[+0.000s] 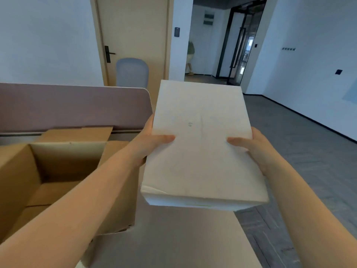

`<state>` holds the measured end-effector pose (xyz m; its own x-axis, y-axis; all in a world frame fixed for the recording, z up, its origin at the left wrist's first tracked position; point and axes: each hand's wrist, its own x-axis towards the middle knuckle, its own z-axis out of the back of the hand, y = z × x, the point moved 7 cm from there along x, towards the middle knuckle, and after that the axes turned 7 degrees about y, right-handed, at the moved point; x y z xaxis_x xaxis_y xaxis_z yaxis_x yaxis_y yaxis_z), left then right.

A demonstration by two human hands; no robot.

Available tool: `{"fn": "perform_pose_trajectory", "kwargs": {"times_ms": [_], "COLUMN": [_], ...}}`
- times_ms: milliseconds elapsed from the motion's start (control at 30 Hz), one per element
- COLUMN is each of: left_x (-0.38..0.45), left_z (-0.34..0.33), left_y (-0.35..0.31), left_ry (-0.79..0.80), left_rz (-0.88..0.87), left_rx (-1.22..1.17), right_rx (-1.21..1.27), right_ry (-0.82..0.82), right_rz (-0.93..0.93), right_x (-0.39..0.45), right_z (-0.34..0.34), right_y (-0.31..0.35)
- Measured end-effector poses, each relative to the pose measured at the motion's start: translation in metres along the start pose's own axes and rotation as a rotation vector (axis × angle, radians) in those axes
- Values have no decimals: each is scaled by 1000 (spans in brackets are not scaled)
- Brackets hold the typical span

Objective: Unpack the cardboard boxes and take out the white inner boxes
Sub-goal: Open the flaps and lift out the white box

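both hands grip a white inner box (201,144), one on each long side, holding it in the air to the right of an open cardboard box (58,171). left hand (152,144) wraps the white box's left edge, thumb lying flat across its top face and fingers hidden underneath. right hand (251,147) mirrors it on the right edge, thumb on top pointing inward, fingers out of sight below. both forearms are bare and stretch forward from the bottom of the view, the left one crossing over the cardboard box's right wall. the white box is closed, tilted with its far end raised, and carries a small faint pencil mark near the middle of its top; its near left corner looks slightly dented. the cardboard box stands on a pale desk (173,238) with its flaps folded outward, and the part of its inside that shows holds only bare brown cardboard. behind the cardboard box runs a mauve desk divider (73,105), and beyond that a grey chair back (132,72) stands before a closed wooden door (133,35). the white box overhangs the desk's right edge, where open grey floor (309,151) stretches away toward white walls and a dark glass doorway (241,39), in a hallway far behind the white box.
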<state>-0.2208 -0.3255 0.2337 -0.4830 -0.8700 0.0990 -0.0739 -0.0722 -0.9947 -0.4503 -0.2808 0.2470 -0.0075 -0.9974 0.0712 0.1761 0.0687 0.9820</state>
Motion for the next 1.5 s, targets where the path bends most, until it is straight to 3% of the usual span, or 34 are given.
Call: {"fn": "perform_pose_trajectory", "kwargs": {"times_ms": [200, 467, 600, 1000, 1300, 1500], "left_x": [20, 37, 49, 105, 125, 111], "left_z": [-43, -59, -60, -31, -17, -19], "left_y": [78, 164, 181, 181, 176, 144], "left_ry": [-145, -215, -263, -452, -452, -304], "left_rz": [184, 351, 391, 437, 455, 521], "left_rx": [-89, -104, -106, -17, 245, 747], "right_rx": [56, 77, 25, -352, -575, -887], "right_ry": [74, 135, 75, 38, -25, 10], "right_rz": [-175, -384, -436, -288, -360, -276], "right_x": [13, 35, 51, 127, 145, 133], "right_z": [42, 56, 64, 73, 72, 44], "right_y": [-79, -173, -195, -189, -184, -156]}}
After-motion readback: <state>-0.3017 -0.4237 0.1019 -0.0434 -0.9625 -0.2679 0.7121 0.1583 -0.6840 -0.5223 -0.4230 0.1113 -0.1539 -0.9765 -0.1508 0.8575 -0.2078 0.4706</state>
